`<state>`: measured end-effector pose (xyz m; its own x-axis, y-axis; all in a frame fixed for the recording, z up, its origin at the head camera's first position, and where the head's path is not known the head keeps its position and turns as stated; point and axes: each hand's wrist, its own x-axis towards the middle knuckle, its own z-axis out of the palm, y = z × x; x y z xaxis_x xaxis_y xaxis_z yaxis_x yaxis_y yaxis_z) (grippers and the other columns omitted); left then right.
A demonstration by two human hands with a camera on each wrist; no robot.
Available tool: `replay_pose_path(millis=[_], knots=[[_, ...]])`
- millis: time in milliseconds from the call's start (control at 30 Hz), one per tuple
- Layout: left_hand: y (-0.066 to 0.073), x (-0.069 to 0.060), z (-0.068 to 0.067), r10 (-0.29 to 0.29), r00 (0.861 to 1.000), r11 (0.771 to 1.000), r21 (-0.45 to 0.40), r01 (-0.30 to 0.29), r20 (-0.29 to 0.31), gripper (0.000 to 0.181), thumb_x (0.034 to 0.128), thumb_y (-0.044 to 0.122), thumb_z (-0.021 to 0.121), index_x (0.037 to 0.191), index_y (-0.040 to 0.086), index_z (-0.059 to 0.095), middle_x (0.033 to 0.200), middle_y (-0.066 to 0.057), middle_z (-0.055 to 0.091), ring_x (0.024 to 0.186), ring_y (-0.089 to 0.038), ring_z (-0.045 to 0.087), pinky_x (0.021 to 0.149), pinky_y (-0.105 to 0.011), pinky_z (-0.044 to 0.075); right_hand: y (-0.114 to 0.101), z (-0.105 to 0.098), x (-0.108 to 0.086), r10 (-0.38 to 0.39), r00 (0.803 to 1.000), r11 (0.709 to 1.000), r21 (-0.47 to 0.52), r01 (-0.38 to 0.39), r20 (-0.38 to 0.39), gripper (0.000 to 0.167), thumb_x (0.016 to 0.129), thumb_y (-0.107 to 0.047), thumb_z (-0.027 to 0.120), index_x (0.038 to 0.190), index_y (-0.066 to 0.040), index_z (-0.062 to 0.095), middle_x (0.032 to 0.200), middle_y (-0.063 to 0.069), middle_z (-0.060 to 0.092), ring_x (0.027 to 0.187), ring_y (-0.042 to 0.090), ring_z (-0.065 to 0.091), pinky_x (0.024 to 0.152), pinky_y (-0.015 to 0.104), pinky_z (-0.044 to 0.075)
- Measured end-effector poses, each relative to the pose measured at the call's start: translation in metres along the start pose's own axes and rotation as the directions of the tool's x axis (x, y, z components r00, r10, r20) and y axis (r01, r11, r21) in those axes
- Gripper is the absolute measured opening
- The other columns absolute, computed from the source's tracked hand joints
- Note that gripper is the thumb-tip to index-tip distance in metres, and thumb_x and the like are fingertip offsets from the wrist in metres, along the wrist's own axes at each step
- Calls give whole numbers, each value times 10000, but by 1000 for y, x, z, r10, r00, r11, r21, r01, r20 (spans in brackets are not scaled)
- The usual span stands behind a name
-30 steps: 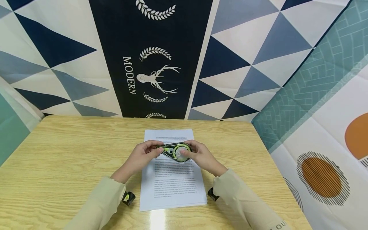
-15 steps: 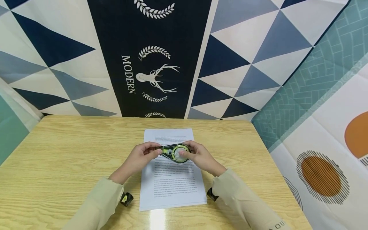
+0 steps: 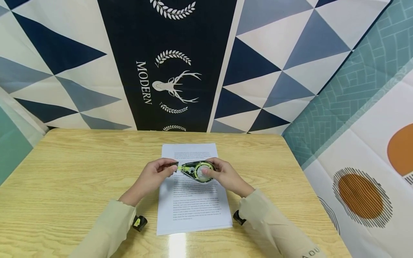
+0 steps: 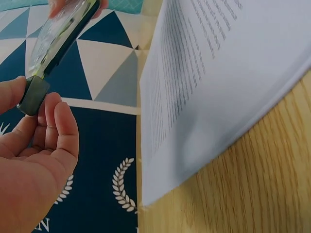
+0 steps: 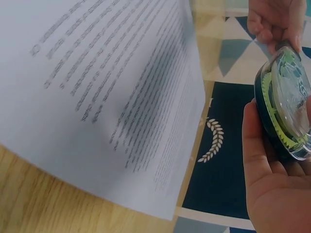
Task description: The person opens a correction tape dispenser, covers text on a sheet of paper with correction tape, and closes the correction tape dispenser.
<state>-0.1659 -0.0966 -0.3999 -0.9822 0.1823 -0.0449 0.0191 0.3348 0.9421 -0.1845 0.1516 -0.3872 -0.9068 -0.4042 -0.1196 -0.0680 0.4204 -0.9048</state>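
A correction tape dispenser (image 3: 194,170), clear plastic with a green toothed wheel and dark back, is held above a printed sheet of paper (image 3: 196,211). My right hand (image 3: 227,179) grips its round end, thumb on the wheel's face. At the narrow end my left hand (image 3: 153,177) pinches a small dark cap (image 4: 34,94) between thumb and fingers. A yellow-green tip shows between cap and body; whether the cap still touches the tip I cannot tell. In the right wrist view the dispenser (image 5: 284,104) lies over the right hand's fingers.
The paper lies on a wood-grain table (image 3: 96,168), seemingly as a thin stack. Patterned cloth (image 3: 174,71) hangs behind the table's far edge, with more cloth (image 3: 364,154) on the right. Each wrist carries a small black device (image 3: 139,223).
My left hand has moved slightly left with the dark cap, away from the dispenser's body, baring the yellow-green tip. The right hand and dispenser have hardly moved.
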Motion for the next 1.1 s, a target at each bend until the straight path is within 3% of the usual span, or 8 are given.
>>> replay_pose_path(millis=[400, 533, 733, 933, 1100], knots=[[-16, -4, -19, -78, 997, 997, 23, 79, -22, 385, 927, 333, 571, 1192, 55, 602, 1131, -126, 639, 997, -264, 605, 860, -380, 518, 4, -4, -3, 25, 999, 999, 22, -24, -20, 380, 903, -272, 613, 1226, -79, 555, 1128, 91, 633, 953, 121, 593, 851, 315, 476], [-22, -10, -31, -84, 996, 995, 43, 86, -40, 427, 925, 362, 566, 1214, 49, 588, 1164, -125, 627, 1040, -271, 599, 858, -354, 519, 5, -5, -4, 42, 999, 999, 25, -41, -31, 384, 900, -272, 618, 1226, -78, 555, 1133, 90, 633, 964, 126, 595, 860, 321, 478], [-30, -19, -55, -140, 989, 988, 60, 142, -39, 507, 934, 415, 529, 1267, 33, 539, 1212, -153, 596, 1088, -278, 580, 882, -354, 518, 9, -7, -5, 57, 998, 998, 36, -56, -34, 390, 902, -273, 615, 1227, -68, 553, 1125, 99, 630, 961, 127, 592, 843, 304, 484], [-41, -29, -79, -208, 976, 964, 154, 215, -59, 594, 936, 488, 478, 1302, 21, 505, 1220, -172, 584, 1007, -240, 608, 813, -341, 530, 13, -8, -5, 65, 997, 997, 35, -64, -41, 375, 904, -263, 612, 1224, -74, 558, 1117, 90, 633, 955, 125, 589, 843, 290, 475], [-54, -35, -96, -255, 965, 935, 238, 264, -66, 646, 931, 542, 438, 1313, 24, 495, 1097, -147, 623, 943, -225, 582, 757, -333, 482, 18, -9, -5, 74, 996, 997, 32, -73, -44, 376, 905, -257, 612, 1228, -74, 555, 1123, 90, 631, 957, 126, 587, 844, 279, 462]])
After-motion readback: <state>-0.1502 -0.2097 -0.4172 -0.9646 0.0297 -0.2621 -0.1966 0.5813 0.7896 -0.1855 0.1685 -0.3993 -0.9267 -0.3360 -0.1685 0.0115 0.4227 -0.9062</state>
